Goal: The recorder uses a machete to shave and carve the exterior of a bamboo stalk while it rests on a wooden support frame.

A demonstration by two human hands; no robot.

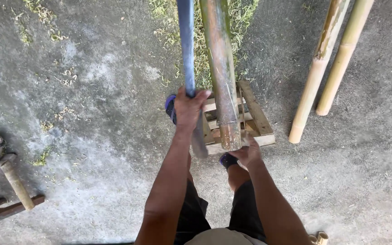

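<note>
A long green-brown bamboo pole [221,68] runs from the top of the view down onto a small wooden frame [259,120] on the concrete ground. My right hand [247,152] holds the pole's near cut end. Left of the pole, my left hand [188,109] grips a long tool with a blue-grey shaft [186,41], its flat blade [199,138] pointing down beside the pole. Both feet in dark sandals [170,108] stand by the frame.
Two pale bamboo poles [316,72] lie on the ground at the right. A wooden stool or bench with a bamboo leg [17,186] stands at the left edge. Bamboo shavings and grass [200,50] cover the ground at the top. Short bamboo ends [319,237] show at the bottom.
</note>
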